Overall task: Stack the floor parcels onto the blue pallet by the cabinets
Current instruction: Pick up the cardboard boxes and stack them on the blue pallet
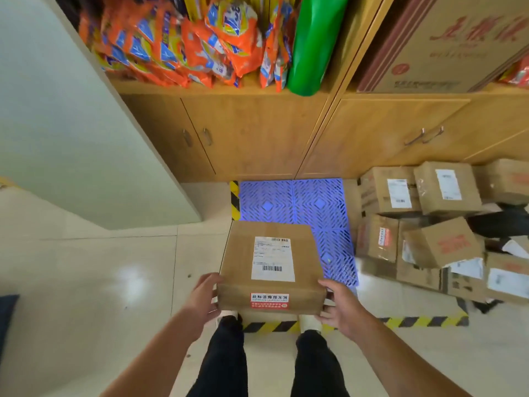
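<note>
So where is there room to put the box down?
The blue pallet looks bare between the cabinets and the held box, bordered left by striped tape. On its right, the parcel pile crowds the floor. Both the left hand and right hand grip the box.

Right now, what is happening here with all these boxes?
A person stands at the near edge of the blue pallet by the wooden cabinets, holding one brown parcel between both hands. The left hand presses its left side and the right hand its right side. The visible part of the pallet is bare. A loose pile of parcels lies on the floor to the right.
</note>
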`<move>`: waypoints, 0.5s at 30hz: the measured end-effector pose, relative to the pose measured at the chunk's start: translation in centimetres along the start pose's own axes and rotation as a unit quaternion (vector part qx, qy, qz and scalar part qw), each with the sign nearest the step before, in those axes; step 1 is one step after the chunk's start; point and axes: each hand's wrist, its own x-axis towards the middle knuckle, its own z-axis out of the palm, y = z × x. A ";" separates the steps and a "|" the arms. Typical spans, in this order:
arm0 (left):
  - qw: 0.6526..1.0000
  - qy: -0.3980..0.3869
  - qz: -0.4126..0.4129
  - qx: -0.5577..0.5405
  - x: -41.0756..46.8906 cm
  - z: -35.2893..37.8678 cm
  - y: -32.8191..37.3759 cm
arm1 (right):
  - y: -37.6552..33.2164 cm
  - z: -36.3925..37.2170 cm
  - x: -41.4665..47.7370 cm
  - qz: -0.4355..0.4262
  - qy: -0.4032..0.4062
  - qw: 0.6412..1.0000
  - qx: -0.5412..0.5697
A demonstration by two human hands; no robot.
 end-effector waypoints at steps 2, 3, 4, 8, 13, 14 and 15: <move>0.999 0.013 -0.008 0.036 4.5 -0.1 1.2 | 0.3 2.5 3.3 0.017 0.034 0.999 0.025; 0.999 0.022 -0.008 0.044 7.0 0.2 1.4 | 0.5 3.5 5.4 0.021 0.048 0.998 0.035; 0.998 0.025 -0.005 0.048 9.6 0.7 1.6 | 0.7 4.5 7.7 0.019 0.060 0.997 0.041; 0.998 0.026 0.013 0.052 22.0 3.2 -0.3 | 0.9 7.3 20.1 -0.008 0.097 0.994 0.056; 0.999 0.008 0.033 -0.005 37.8 6.8 -4.0 | 0.4 9.9 34.8 -0.074 0.067 0.995 0.010; 0.999 0.003 0.034 -0.013 40.3 7.4 -4.4 | 0.1 10.4 37.1 -0.089 0.066 0.994 -0.006; 0.999 -0.002 0.038 -0.019 42.6 8.0 -4.6 | -0.4 10.8 39.3 -0.103 0.064 0.992 -0.018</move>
